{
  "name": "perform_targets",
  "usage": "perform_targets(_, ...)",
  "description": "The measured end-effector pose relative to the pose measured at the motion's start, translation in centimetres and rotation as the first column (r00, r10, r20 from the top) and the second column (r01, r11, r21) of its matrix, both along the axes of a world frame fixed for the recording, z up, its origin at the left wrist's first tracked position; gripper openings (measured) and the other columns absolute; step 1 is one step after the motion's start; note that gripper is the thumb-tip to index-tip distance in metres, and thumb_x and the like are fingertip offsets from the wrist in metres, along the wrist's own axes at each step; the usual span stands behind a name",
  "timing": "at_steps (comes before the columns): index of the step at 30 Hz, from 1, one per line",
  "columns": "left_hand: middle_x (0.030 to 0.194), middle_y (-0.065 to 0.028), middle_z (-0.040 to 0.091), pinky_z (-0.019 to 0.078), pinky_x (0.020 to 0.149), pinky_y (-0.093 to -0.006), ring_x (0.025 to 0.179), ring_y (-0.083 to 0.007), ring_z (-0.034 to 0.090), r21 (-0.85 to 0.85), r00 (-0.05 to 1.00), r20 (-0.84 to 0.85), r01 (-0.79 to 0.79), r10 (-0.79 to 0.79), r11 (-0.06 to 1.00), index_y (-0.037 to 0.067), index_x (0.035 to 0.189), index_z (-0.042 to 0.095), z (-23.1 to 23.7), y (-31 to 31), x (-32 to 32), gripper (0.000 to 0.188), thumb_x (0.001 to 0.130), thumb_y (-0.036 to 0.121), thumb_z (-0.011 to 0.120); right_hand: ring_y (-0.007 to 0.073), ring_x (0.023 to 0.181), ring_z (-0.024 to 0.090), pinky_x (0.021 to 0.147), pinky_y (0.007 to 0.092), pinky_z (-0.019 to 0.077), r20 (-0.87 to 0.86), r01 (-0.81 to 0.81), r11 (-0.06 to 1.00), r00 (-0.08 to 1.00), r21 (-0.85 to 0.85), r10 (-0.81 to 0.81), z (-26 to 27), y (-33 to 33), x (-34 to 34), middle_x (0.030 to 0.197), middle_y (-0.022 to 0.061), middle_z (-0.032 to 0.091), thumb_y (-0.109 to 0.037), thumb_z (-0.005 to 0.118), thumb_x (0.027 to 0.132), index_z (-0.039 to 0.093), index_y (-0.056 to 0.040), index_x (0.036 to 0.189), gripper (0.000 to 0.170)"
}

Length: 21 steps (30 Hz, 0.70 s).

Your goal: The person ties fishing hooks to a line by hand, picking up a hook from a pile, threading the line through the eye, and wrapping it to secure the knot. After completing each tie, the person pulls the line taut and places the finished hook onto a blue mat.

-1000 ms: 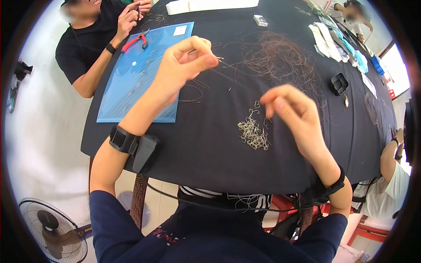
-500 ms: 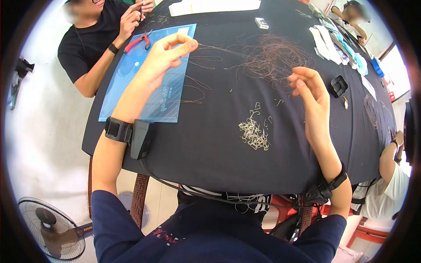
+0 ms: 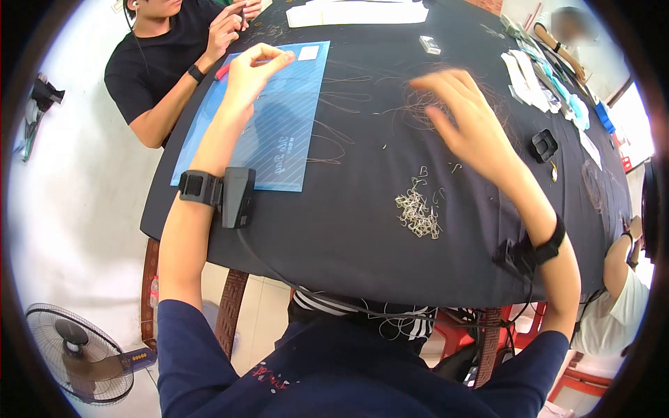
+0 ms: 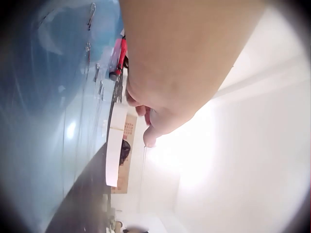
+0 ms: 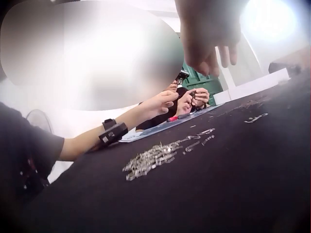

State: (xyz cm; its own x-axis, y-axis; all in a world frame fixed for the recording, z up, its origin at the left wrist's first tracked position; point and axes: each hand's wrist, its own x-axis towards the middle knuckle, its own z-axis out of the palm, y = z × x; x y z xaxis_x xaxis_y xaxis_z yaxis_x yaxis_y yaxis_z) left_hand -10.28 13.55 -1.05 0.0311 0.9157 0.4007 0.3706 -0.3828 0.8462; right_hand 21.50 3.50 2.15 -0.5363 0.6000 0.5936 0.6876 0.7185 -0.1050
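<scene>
Over the blue file bag [image 3: 289,157], the left hand [image 3: 244,80] pinches the end of a thin line between thumb and forefinger; the left wrist view shows the line [image 4: 144,162] hanging from the fingertips. Fingers apart, the right hand [image 3: 470,125] hovers over or beside a tangle of thin brown line [image 3: 421,104]; no held thing shows. Nearer the table's front edge lies a pile of metal hooks [image 3: 418,214], with a few loose ones beside it. Looped lines [image 3: 334,132] extend from the bag's right side. Small hooks [image 4: 96,73] lie along the bag.
Red-handled pliers [image 4: 119,58] lie by the bag's far edge. White strips [image 3: 359,14] lie at the back, a small box [image 3: 430,45] near them. At right are a black tray [image 3: 544,145] and packets [image 3: 529,80]. A person [image 3: 150,76] sits at left, others at right.
The left hand has moved up and left, away from the hooks. The right hand has gone from beside the hook pile up to the tangle, its fingers now more spread. The head view has shifted slightly.
</scene>
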Motion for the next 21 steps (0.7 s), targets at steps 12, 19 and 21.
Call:
perform_targets(12,0.077,-0.0006,0.068,0.0470,0.067,-0.0295,0.075,-0.0126,0.063,0.005,0.929,-0.284,-0.247,0.238,0.969,0.013,0.077,0.069,-4.7,7.5,-4.5,0.024,0.069,0.034,0.078,0.0256,0.118,0.046,0.101,0.0384,0.0369,0.084,0.016,0.929,0.996,-0.369,0.016,-4.0,14.4,-2.8,0.120,0.0060,0.058,-0.016,0.058,0.087,0.055,-0.0099,0.122,0.036)
perform_targets(19,0.082,-0.0029,0.069,0.0485,0.070,-0.0309,0.079,-0.0148,0.065,0.145,0.724,-0.521,-0.445,0.451,0.884,0.013,0.082,0.072,-3.6,5.6,-2.0,0.026,0.068,0.034,0.078,0.0251,0.113,0.051,0.098,0.0364,0.0403,0.109,0.031,0.918,0.994,-0.395,0.014,-4.9,16.0,-3.3,0.113,0.0119,0.056,-0.019,0.059,0.087,0.065,-0.0070,0.109,0.026)
perform_targets(21,0.080,-0.0012,0.069,0.0494,0.070,-0.0325,0.079,-0.0163,0.066,0.196,0.717,-0.510,-0.441,0.475,0.876,0.016,0.081,0.073,-3.7,5.5,-1.9,0.023,0.067,0.033,0.079,0.0252,0.111,0.052,0.097,0.0358,0.0411,0.106,0.018,0.941,0.994,-0.339,0.019,-5.0,15.9,-3.4,0.113,0.0133,0.055,-0.020,0.059,0.086,0.067,-0.0063,0.106,0.025)
